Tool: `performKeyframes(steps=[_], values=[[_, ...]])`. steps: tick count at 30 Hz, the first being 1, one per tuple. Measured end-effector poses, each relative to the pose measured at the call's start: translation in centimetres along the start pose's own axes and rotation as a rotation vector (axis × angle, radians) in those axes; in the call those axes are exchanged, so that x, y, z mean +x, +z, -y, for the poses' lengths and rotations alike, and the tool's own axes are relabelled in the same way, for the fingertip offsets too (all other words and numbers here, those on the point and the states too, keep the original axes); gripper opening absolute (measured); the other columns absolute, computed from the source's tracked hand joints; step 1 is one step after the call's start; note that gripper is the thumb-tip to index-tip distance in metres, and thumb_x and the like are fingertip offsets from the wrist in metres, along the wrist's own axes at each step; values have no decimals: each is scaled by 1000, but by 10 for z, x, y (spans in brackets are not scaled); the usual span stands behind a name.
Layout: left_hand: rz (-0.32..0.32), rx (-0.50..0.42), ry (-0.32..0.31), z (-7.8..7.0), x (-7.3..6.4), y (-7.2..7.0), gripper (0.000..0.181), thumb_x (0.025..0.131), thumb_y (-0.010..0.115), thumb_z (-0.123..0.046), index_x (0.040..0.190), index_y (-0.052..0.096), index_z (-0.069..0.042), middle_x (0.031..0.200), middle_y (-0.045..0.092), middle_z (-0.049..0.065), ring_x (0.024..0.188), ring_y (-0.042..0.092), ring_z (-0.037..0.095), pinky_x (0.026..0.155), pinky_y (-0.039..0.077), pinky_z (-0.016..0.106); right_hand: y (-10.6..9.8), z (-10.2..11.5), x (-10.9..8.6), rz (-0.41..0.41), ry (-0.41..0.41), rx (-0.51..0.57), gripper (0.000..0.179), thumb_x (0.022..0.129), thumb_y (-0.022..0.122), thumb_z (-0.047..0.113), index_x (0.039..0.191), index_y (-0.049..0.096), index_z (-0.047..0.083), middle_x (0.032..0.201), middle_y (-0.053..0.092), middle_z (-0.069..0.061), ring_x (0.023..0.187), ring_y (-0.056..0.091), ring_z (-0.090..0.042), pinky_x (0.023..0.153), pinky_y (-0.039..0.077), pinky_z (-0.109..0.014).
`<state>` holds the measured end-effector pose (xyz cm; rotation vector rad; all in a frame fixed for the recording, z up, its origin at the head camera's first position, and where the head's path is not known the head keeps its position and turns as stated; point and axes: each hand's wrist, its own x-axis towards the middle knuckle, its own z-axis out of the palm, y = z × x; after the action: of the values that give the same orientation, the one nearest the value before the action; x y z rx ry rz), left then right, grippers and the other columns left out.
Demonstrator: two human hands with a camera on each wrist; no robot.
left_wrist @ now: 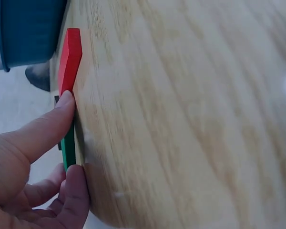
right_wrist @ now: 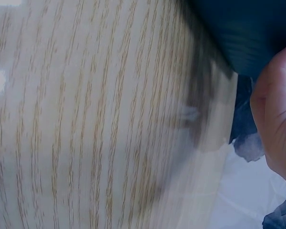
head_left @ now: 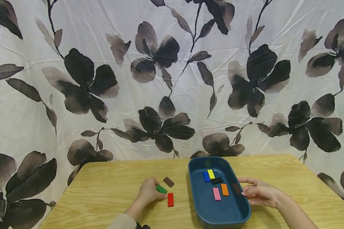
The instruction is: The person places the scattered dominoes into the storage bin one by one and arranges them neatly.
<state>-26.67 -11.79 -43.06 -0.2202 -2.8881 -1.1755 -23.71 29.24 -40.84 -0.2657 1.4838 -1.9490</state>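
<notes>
Where fingers pinch, a plain green block shows.

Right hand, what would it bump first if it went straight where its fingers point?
The right hand would probably meet the side of the blue tray first; they may already touch.

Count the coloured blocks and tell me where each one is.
8: blue, yellow, black, orange and pink in the tub; brown and red on the table; green pinched by the left hand. A hand or tub wall could hide more.
</notes>
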Motion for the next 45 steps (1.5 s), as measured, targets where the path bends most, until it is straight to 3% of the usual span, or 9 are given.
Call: performKeyframes(steps=[11, 18, 24, 31, 36, 45], values=[[2, -103, 45, 1, 4, 0, 50, 58, 85, 0, 100, 60, 8, 90, 59, 11, 78, 54, 20, 68, 49, 32, 0, 1, 2, -19, -2, -24, 58, 87, 51, -5, 138, 25, -5, 98, 64, -9, 88, 64, -18, 81, 51, -35], [0, -240, 36, 3, 2, 0, 53, 59, 82, 6, 106, 58, 10, 94, 57, 13, 81, 56, 21, 64, 50, 30, 2, 1, -1, -29, 7, -36, 60, 87, 52, -4, 139, 23, -6, 100, 63, -10, 87, 64, -16, 79, 52, -32], [-15, -258, 14, 5, 2, -3, 54, 60, 81, 6, 109, 59, 8, 100, 56, 16, 88, 55, 26, 66, 50, 30, 2, 0, -1, -29, 6, -28, 58, 86, 52, -5, 138, 27, -5, 98, 63, -10, 87, 64, -17, 80, 52, -34], [-17, -303, -1, -2, 2, -9, 55, 61, 79, 8, 112, 58, 9, 105, 53, 20, 75, 57, 17, 64, 49, 28, 1, -1, 0, 10, -10, -15, 53, 86, 51, -5, 136, 32, -2, 99, 64, -9, 87, 64, -17, 81, 52, -34], [8, -311, 9, -8, 0, -11, 55, 63, 77, 8, 114, 58, 8, 108, 52, 19, 75, 57, 16, 64, 49, 28, 1, -1, 0, -5, 0, -12, 51, 86, 51, -5, 135, 34, -1, 98, 63, -9, 87, 64, -17, 80, 52, -34], [54, -445, 48, -22, 0, -9, 56, 64, 75, 11, 116, 54, 12, 106, 50, 20, 75, 61, 18, 63, 52, 29, 2, 0, 0, -11, -5, -8, 51, 87, 51, -5, 135, 35, -1, 98, 63, -9, 87, 64, -17, 81, 52, -35]])
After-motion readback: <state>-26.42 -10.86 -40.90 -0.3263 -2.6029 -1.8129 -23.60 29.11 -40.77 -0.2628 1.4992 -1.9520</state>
